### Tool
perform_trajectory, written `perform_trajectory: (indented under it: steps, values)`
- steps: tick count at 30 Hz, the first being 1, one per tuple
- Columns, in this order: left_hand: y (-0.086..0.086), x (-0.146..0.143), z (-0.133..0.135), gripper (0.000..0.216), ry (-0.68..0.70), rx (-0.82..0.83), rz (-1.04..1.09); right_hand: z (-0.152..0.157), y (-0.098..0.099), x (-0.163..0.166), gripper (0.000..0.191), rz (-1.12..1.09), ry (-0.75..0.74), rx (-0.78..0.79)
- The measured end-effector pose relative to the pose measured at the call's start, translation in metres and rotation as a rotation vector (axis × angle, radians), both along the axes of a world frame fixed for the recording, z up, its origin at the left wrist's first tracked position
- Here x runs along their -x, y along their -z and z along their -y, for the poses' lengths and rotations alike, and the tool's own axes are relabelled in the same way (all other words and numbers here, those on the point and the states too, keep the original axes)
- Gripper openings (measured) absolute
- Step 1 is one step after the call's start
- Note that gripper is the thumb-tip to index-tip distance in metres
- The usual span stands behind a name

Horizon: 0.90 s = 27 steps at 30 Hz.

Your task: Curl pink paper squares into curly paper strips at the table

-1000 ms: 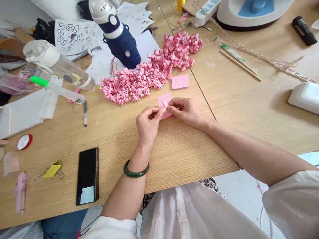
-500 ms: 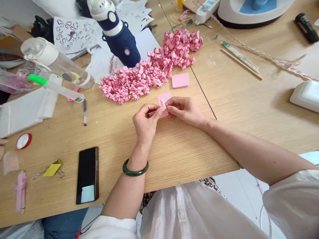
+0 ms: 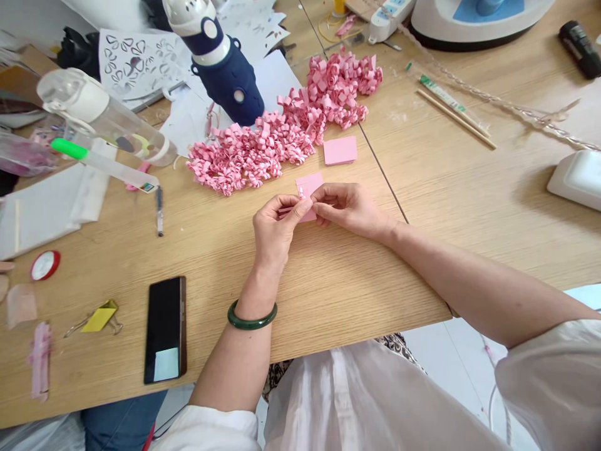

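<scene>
Both hands meet over a small pink piece of paper (image 3: 310,181) with narrow cut strips along its left side. My left hand (image 3: 277,227) pinches it, a few strips poking out between thumb and fingers. Fingertips of my right hand (image 3: 350,210) are closed on the paper's near edge, touching the left thumb. A small pale curl shows above the left thumb. Just beyond lies a stack of pink paper rectangles (image 3: 340,150). Behind the hands stretches a long heap of curled pink paper fringes (image 3: 253,153).
A dark blue bottle (image 3: 228,81) and a clear bottle (image 3: 113,116) stand behind on the left. Toward the front left lie a phone (image 3: 165,329), a yellow binder clip (image 3: 99,318) and a tape roll (image 3: 46,265). A white iron (image 3: 481,22) and thin sticks (image 3: 455,119) are at the right.
My left hand has shifted very slightly to the right and its wrist has turned a little. The pale curl sits a bit farther left on the paper. My right hand has barely moved.
</scene>
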<state>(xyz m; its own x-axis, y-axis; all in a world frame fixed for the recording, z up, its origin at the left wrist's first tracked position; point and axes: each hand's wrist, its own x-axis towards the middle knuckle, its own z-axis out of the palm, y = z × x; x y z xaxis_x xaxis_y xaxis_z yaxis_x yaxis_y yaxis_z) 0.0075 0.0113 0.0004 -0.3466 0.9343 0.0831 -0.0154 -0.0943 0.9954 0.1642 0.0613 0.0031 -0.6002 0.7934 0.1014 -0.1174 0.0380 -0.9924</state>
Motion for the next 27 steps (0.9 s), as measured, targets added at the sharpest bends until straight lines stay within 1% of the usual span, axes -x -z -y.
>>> perform_trajectory:
  steps: [2,4,8,10,13,16,19,24,27]
  values:
    - [-0.0001,0.0002,0.0006,0.033,0.019,0.025,0.022,-0.0002,0.0000,0.0006,0.010,-0.004,0.000,0.006]
    - [-0.0010,0.0000,0.0011,0.037,0.046,0.054,0.034,-0.0007,-0.0006,0.0012,0.014,0.004,0.011,0.048]
    - [-0.0035,-0.0011,0.0012,0.046,0.049,0.096,0.039,-0.0021,-0.0039,0.0013,0.015,0.038,0.071,0.139]
    - [-0.0034,-0.0012,0.0013,0.042,0.030,0.091,0.031,-0.0026,-0.0055,0.0011,0.015,0.049,0.093,0.152]
    - [-0.0017,-0.0006,0.0026,0.030,0.016,0.034,-0.020,-0.0026,-0.0068,0.0012,0.016,0.050,0.093,0.147]
    - [-0.0010,0.0000,0.0044,0.019,0.023,-0.064,-0.147,-0.0021,-0.0076,0.0012,0.017,0.049,0.096,0.146]
    - [-0.0016,0.0003,0.0054,0.015,0.028,-0.121,-0.252,-0.0017,-0.0085,0.0010,0.016,0.058,0.097,0.144]
    - [-0.0016,0.0008,0.0053,0.018,0.002,-0.082,-0.308,-0.0017,-0.0085,0.0011,0.018,0.064,0.082,0.118]
    - [-0.0006,0.0008,0.0048,0.017,-0.006,-0.078,-0.303,-0.0017,-0.0062,0.0016,0.019,0.065,0.072,0.066]
